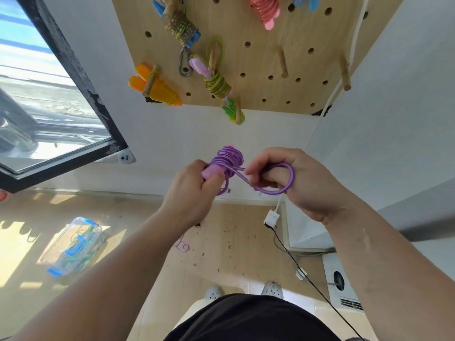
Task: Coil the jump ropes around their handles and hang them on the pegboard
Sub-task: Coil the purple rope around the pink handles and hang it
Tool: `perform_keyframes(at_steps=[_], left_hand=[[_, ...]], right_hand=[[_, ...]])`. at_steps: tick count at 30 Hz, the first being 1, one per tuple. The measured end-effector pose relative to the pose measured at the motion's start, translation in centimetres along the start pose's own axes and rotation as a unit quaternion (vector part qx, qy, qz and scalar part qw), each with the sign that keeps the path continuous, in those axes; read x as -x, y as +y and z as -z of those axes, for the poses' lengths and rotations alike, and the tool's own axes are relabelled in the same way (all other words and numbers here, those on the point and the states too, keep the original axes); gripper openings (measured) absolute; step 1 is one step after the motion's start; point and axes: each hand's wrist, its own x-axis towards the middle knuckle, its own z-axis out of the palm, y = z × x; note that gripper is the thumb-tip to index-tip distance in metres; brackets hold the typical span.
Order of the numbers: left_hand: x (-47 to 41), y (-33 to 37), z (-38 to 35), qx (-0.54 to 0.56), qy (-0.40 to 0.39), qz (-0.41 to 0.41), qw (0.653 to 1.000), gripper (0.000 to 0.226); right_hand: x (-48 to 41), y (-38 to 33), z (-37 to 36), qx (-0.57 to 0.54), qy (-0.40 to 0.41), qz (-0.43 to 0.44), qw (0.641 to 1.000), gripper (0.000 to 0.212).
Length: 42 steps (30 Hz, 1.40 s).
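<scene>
The fingers (197, 169) of the left hand (189, 193) were curled tight round the pink handle (212, 171) of the purple rope (230, 158), held up at chest height in front of the white wall, below the pegboard (261, 60). Most of the rope sat in a thick coil round the far end of the handle, just beyond the left knuckles. From the coil one strand ran across to the right hand (305, 185), which pinched it between thumb and forefinger, the other fingers bent in loosely. There the strand curved into a loop (291, 178) round the right fingers. The two hands were near each other but not touching.

On the pegboard several coiled ropes hung from wooden pegs: an orange rope (160, 88) at the lower left, a green rope (218, 81) with pink handles beside it, a braided rope (182, 27) with blue handles above, and a red rope (266, 11) at the top edge. Two pegs (282, 62) to the right stood bare.

Down on the floor lay a clear box (73, 247) with blue clips, something green and blue inside it, and a scrap of purple cord (183, 246) nearer the person's feet. A white cable (344, 77) ran down the wall at the right to a small adapter (271, 217).
</scene>
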Motion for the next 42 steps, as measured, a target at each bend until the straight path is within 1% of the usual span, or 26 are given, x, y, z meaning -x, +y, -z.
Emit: perform_keyframes(at_steps=[2,3,5,7,9,10,12,13,14,16,18,20,23,26,27,29,30,32,34,35,36,37,39,40,41,42], left_hand=[[-0.1,0.3,0.4,0.13,-0.02,0.035,0.991,0.044],[0.0,0.7,0.6,0.208,-0.029,0.056,0.976,0.043],[0.3,1.3,0.8,0.34,-0.03,0.107,0.934,0.036],[0.4,1.8,1.0,0.438,-0.029,0.164,0.883,0.036],[0.5,2.1,1.0,0.487,-0.039,0.198,0.85,0.037],[0.7,2.2,0.8,0.503,-0.046,0.203,0.839,0.037],[1.2,2.5,0.2,0.524,-0.05,0.203,0.826,0.037],[1.3,2.6,-0.2,0.528,-0.043,0.202,0.824,0.036],[1.3,2.7,-0.6,0.526,-0.029,0.201,0.826,0.035],[1.2,2.6,-1.0,0.498,0.007,0.194,0.845,0.033],[1.2,2.4,-1.2,0.474,0.028,0.188,0.86,0.032],[1.5,2.5,-1.2,0.489,0.016,0.198,0.849,0.033],[2.0,3.1,-1.1,0.561,-0.052,0.214,0.798,0.038],[2.3,3.6,-0.8,0.624,-0.163,0.21,0.735,0.047],[2.4,3.4,-0.7,0.631,-0.19,0.206,0.723,0.05],[2.4,2.8,-0.5,0.629,-0.233,0.199,0.715,0.055],[2.4,2.6,-0.5,0.626,-0.254,0.197,0.71,0.059],[2.7,2.3,-0.7,0.626,-0.304,0.197,0.691,0.067],[2.9,2.2,-1.1,0.633,-0.35,0.2,0.661,0.072],[3.1,2.4,-1.1,0.631,-0.356,0.206,0.657,0.071],[3.2,2.6,-1.2,0.618,-0.345,0.216,0.672,0.068],[3.2,2.9,-1.3,0.593,-0.313,0.228,0.706,0.062],[3.7,3.2,-1.7,0.518,-0.191,0.239,0.799,0.048],[3.9,3.0,-2.1,0.478,-0.111,0.22,0.843,0.04],[4.1,2.8,-2.6,0.445,-0.028,0.181,0.876,0.032],[4.4,2.8,-2.8,0.419,0.049,0.118,0.899,0.027]], right_hand=[[0.6,0.3,0.5,0.017,-0.015,-0.02,1.0,0.05],[0.8,0.5,0.7,0.03,-0.015,-0.036,0.999,0.054],[1.4,0.8,1.1,0.068,-0.026,-0.07,0.995,0.059],[2.0,1.1,1.3,0.106,-0.045,-0.089,0.989,0.054],[2.7,1.3,1.0,0.073,-0.018,-0.086,0.993,0.034],[2.9,1.4,0.6,0.044,0.015,-0.084,0.995,0.022],[3.0,1.7,-0.2,0.006,0.09,-0.106,0.99,0.028],[2.9,1.9,-0.7,-0.001,0.113,-0.124,0.986,0.03],[2.7,2.0,-1.3,-0.004,0.126,-0.142,0.982,0.028],[2.4,2.2,-2.2,0.007,0.129,-0.167,0.977,0.021],[2.1,2.4,-2.6,0.023,0.143,-0.166,0.975,0.013],[2.1,3.0,-2.5,0.026,0.161,-0.154,0.975,0.008],[2.2,3.6,-2.6,-0.003,0.176,-0.149,0.973,0.011],[2.1,3.6,-2.6,-0.052,0.169,-0.153,0.972,0.007],[2.2,3.6,-2.3,-0.069,0.154,-0.157,0.973,0.018],[2.2,3.6,-1.6,-0.102,0.093,-0.158,0.978,0.041],[2.2,3.6,-1.4,-0.119,0.065,-0.141,0.981,0.045],[2.0,4.0,-1.5,-0.147,0.036,-0.086,0.985,0.043],[1.6,4.1,-2.0,-0.174,0.024,-0.061,0.982,0.064],[1.4,4.1,-2.1,-0.178,0.031,-0.048,0.982,0.062],[1.3,3.9,-2.2,-0.163,0.045,-0.031,0.985,0.052],[1.2,3.6,-2.3,-0.147,0.053,-0.015,0.988,0.041],[1.2,3.0,-2.2,-0.142,0.058,-0.007,0.988,0.032],[1.2,2.8,-2.3,-0.155,0.057,-0.012,0.986,0.028],[1.3,2.6,-2.6,-0.177,0.061,-0.024,0.982,0.027],[1.4,2.3,-3.0,-0.202,0.072,-0.04,0.976,0.024]])
